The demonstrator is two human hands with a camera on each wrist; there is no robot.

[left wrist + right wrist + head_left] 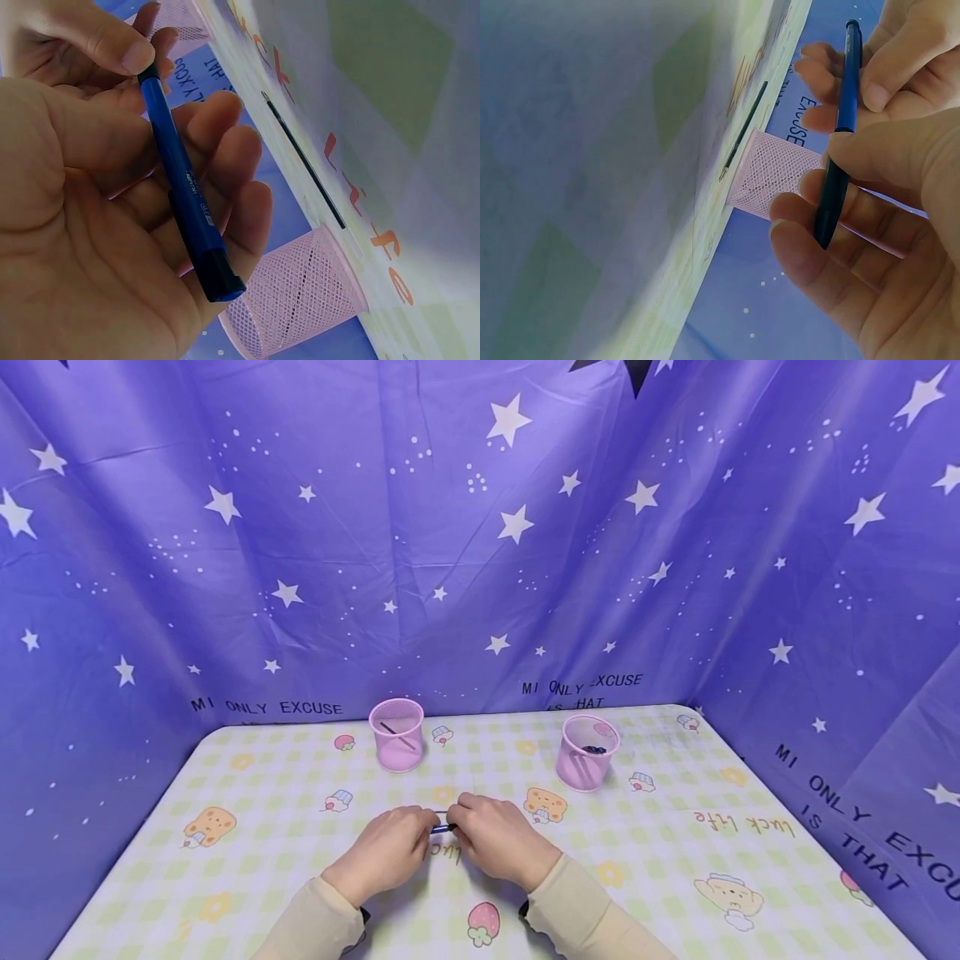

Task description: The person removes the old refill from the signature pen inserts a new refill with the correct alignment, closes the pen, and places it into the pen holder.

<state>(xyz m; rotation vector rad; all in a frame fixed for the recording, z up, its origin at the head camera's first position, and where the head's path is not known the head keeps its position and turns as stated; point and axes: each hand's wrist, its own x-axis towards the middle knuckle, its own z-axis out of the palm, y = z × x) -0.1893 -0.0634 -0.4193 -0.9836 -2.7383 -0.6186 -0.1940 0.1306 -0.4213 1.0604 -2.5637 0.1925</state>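
Observation:
Both hands hold one blue ballpoint pen [176, 161] with black ends above the table's front middle. My left hand [392, 852] has its fingers curled under the blue barrel, near the clip end. The black front part lies across the fingers of my right hand [504, 842], whose thumb presses where black meets blue in the right wrist view. A thin dark pen refill [304, 161] with a metal tip lies on the tablecloth just beyond the hands, apart from them. In the head view the hands cover most of the pen.
A pink mesh pen cup [400, 756] stands at the back left with a dark stick showing in it. Another pink mesh cup [583, 772], back right, holds dark items. The checked tablecloth [285, 827] reaches a purple star-printed curtain [450, 568] behind and at both sides.

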